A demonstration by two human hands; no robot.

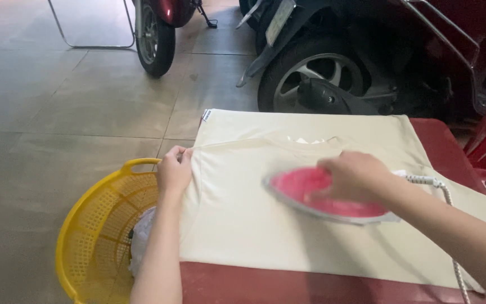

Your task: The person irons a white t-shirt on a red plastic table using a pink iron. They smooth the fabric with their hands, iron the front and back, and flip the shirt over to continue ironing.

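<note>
Cream shirt spread flat on red table | left edge pinched by closed left hand | pink iron on shirt's middle, gripped by closed right hand | yellow basket beside the table.

The scene is viewed from a single head-worn camera, tilted down and forward over a red table seen close below. The tiled floor is taken in at left, parked scooters far ahead.
</note>
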